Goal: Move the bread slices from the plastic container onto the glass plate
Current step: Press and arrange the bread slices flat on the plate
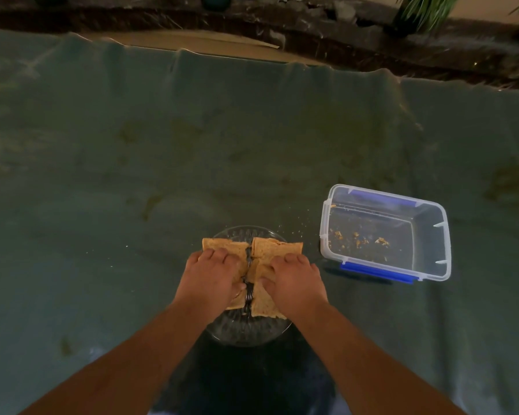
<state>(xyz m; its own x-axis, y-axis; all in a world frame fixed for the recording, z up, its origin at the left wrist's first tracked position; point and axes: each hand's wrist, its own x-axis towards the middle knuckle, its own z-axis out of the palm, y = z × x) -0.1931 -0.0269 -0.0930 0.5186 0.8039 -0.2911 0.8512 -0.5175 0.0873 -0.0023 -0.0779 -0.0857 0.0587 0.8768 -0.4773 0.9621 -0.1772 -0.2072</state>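
Note:
Two stacks of brown bread slices lie side by side on the glass plate (pixel 246 333) at the front middle. My left hand (pixel 210 277) presses down on the left stack of bread slices (pixel 219 244), fingers curled over it. My right hand (pixel 291 280) rests the same way on the right stack of bread slices (pixel 274 245). A narrow gap of plate shows between the stacks. The clear plastic container (pixel 432 235) with blue clips stands to the right of the plate and holds only crumbs.
A dark green cloth (pixel 192 145) covers the whole work surface, with crumbs scattered near the plate. Beyond its far edge are a brown board (pixel 192 43), a dark stone ledge and plant leaves (pixel 426 10).

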